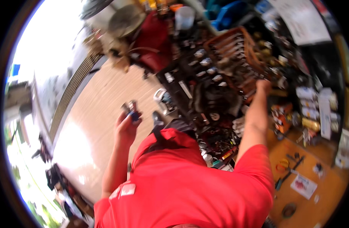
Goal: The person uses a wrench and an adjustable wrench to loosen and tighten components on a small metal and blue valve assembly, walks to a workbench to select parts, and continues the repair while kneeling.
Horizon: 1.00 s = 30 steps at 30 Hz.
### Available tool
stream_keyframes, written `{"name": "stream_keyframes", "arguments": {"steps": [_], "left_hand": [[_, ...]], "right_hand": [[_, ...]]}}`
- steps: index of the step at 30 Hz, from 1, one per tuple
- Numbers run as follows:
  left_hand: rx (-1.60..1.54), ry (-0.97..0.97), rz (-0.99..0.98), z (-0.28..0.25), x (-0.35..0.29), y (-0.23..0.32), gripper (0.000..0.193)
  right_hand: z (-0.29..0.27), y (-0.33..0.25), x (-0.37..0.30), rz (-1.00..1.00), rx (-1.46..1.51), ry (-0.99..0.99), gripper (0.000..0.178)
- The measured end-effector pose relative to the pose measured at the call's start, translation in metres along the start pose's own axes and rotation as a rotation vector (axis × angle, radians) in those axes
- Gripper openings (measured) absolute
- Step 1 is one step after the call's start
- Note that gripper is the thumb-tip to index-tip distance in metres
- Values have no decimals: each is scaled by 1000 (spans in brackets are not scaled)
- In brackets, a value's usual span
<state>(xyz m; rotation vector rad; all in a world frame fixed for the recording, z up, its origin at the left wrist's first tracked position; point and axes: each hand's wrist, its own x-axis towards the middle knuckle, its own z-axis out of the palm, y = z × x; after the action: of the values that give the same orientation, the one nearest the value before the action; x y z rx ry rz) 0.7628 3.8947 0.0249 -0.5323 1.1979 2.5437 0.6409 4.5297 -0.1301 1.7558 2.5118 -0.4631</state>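
Out over the floor on the left, my left hand point(126, 127) is closed around a small metal piece with two shiny round ends and a dark blue part point(132, 112). Its exact kind is too blurred to name. My right arm stretches forward to the right, where my right hand point(263, 86) is at the near right corner of an orange-brown plastic basket point(216, 42). Several wrenches point(235, 41) lie side by side in that basket. The right fingers are blurred and partly hidden, so whether they grip anything does not show.
A dark bench crowded with sockets point(208, 64) and loose tools runs ahead of me. At the right, a wooden tabletop point(296, 152) carries scissors, a tape roll point(289, 209) and a printed card point(303, 186). A red bag point(151, 41) and a white stool point(163, 100) stand beyond the tiled floor.
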Motion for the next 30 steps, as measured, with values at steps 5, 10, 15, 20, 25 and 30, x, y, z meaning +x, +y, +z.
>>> {"name": "stream_keyframes", "arguments": {"steps": [5,10,15,20,25,30], "left_hand": [[-63,-1,20,1,0,8,32],[-150,11,33,-2,-7,5,30],[-117,28,24,-2,0,-5,29],[-60,-59,56,4,5,-5,30],[-20,-185,99,-8,3,4,32],[2,-218,109,-16,-13,19,28]], "right_hand": [[-8,-10,8,-41,-107,-66,37],[-5,15,-25,-96,1181,-161,23],[-67,-15,-196,-735,893,-334,20],[-111,-70,-376,-1483,323,-651,39],[-110,-79,-441,-1588,234,-594,39],[-110,-83,-470,-1634,243,-574,38]]}}
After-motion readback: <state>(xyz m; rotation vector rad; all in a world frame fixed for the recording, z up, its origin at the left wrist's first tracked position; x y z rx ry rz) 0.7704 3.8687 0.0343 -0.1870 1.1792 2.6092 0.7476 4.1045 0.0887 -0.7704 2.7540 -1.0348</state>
